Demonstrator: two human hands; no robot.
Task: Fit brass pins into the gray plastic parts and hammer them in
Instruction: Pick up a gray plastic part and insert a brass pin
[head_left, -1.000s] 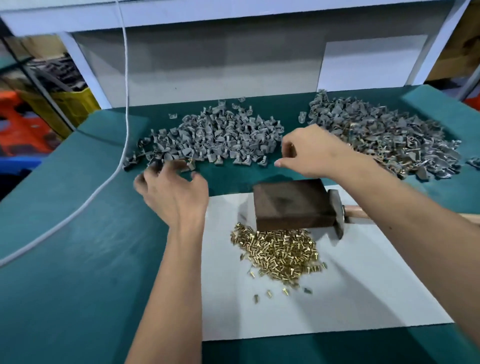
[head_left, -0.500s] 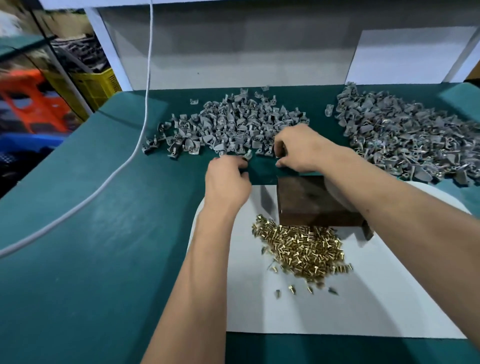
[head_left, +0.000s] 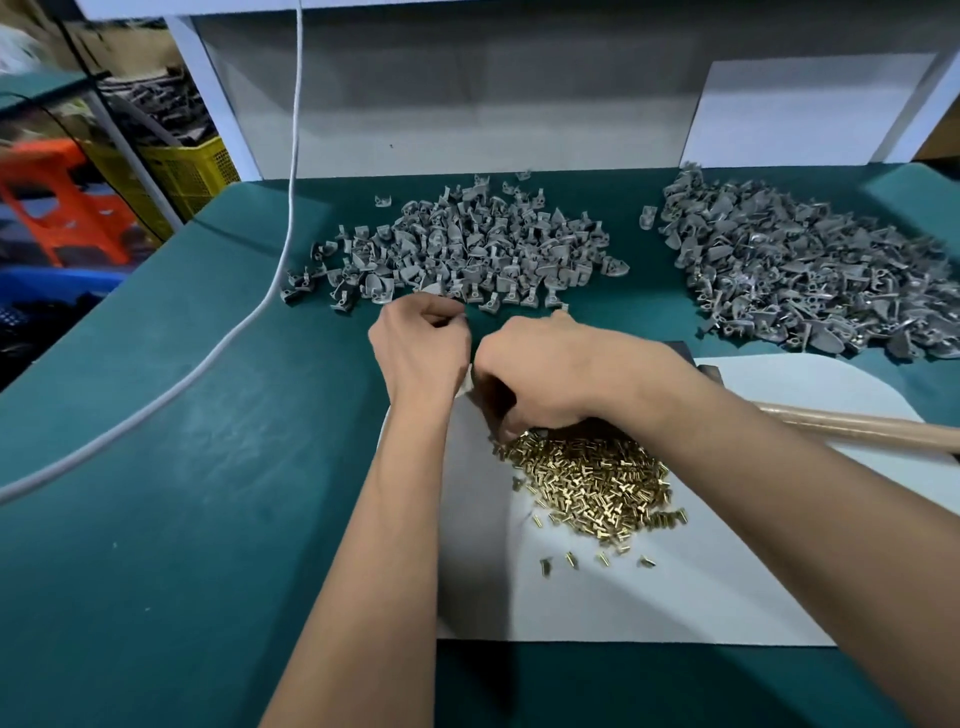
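Nearest, the heap of small brass pins (head_left: 589, 486) is lying on white paper (head_left: 675, 592), the right hand (head_left: 540, 371) is dipping curled fingers into its far edge, the left hand (head_left: 421, 343) is curling beside it, grip unclear, and the pile of gray plastic parts (head_left: 467, 249) is sitting beyond on the green worktop (head_left: 182, 467).

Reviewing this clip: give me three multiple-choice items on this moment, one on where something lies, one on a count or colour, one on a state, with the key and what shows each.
1. Where does the heap of brass pins lie?
A. on the white sheet
B. on the bare green table top
C. in the yellow crate

2. How many heaps of gray plastic parts are on the table?
A. one
B. two
C. four

3. What is the hammer doing?
A. being swung
B. lying on the sheet, unheld
C. hanging from the cord

Key: 1 A, white paper shows all round the pins. 2 B, a left heap and a right heap. 3 B, the hammer handle rests flat, with neither hand on it.
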